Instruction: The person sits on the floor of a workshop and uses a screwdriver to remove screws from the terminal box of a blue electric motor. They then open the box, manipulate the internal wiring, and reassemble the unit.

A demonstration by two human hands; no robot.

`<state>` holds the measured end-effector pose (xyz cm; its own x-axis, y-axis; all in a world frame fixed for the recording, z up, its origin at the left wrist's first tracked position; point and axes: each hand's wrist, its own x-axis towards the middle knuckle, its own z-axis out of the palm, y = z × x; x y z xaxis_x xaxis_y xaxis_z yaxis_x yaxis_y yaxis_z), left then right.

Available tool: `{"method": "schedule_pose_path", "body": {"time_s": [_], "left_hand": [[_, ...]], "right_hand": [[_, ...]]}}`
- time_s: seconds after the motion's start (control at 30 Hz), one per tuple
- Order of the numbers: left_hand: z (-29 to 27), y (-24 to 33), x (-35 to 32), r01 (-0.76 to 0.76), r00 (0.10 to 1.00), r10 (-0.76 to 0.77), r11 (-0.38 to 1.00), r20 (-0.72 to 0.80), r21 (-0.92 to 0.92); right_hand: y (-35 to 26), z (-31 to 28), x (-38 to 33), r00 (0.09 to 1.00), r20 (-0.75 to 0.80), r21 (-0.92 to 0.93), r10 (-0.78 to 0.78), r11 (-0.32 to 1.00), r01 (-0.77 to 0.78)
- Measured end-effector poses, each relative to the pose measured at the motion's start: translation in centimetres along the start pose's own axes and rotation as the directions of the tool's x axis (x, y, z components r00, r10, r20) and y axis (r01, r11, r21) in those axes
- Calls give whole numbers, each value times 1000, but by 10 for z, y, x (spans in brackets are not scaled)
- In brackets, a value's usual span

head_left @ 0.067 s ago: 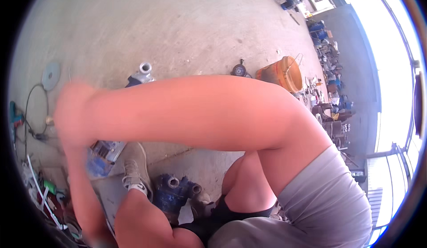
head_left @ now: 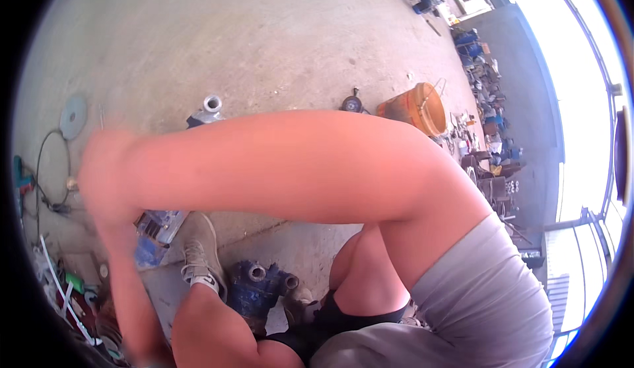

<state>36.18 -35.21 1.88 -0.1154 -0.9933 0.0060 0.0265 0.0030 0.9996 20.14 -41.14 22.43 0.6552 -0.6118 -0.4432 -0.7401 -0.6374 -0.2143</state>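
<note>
forearm and elbow of the person's right arm [head_left: 277,163] sweep blurred across the middle, and the right hand [head_left: 99,163] is a smear at the left, so whether its fingers are apart or together cannot be told. just below it lies a clear plastic box [head_left: 155,232], beside a grey sneaker [head_left: 201,256]. blue pump casting [head_left: 261,289] sits between the legs. orange bucket [head_left: 416,107] stands far off; its contents are unreadable.

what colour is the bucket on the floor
Orange, the bucket; clearest in the head view.
</note>
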Motion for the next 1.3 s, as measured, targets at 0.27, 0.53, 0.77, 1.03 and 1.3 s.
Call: {"method": "schedule_pose_path", "body": {"time_s": [0.27,0.53,0.77,1.03,1.3], "left_hand": [[11,-9,-31,-147,952,202,961,-231,235],[-38,4,39,-108,994,106,993,31,55],[-2,3,-11,-201,953,234,964,-192,176],[23,16,-27,-278,898,351,921,-266,274],[39,25,-19,-343,877,402,907,-262,244]], "right_hand": [[-35,5,8,997,-40,-75,-63,995,60],[-46,24,26,965,-159,160,207,970,-182],[-32,2,14,995,-38,-138,-90,987,84],[-46,-3,6,1000,-16,-74,13,997,-14],[-92,80,44,371,-512,851,774,516,98]]}}
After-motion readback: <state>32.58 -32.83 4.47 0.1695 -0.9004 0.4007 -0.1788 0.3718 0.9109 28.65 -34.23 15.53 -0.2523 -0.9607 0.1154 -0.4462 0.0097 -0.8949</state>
